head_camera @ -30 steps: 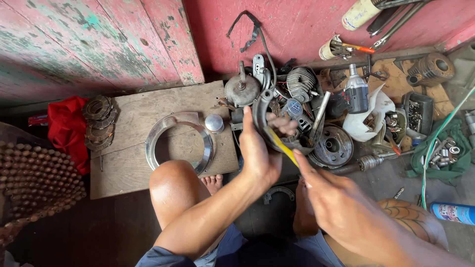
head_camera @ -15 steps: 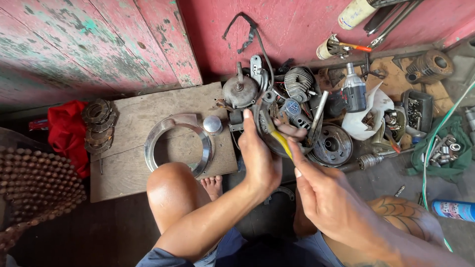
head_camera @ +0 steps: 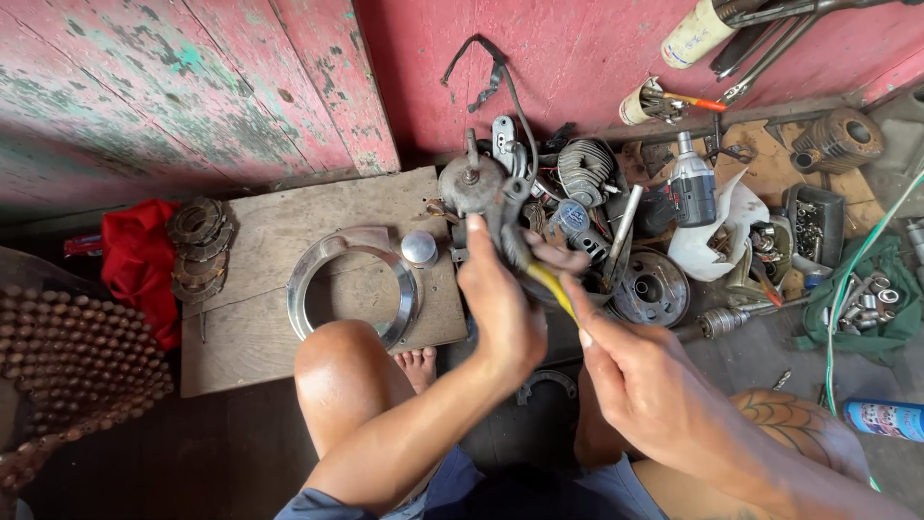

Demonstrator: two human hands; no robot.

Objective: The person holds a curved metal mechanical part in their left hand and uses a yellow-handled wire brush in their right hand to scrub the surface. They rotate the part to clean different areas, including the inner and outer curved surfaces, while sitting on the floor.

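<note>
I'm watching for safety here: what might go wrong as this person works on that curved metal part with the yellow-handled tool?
The yellow-handled tool points toward the left hand gripping the curved metal part; a slip may jab the fingers. The part is held in the air over bare toes, so dropping it could hurt them.

Head view, steeply down, close.
</note>
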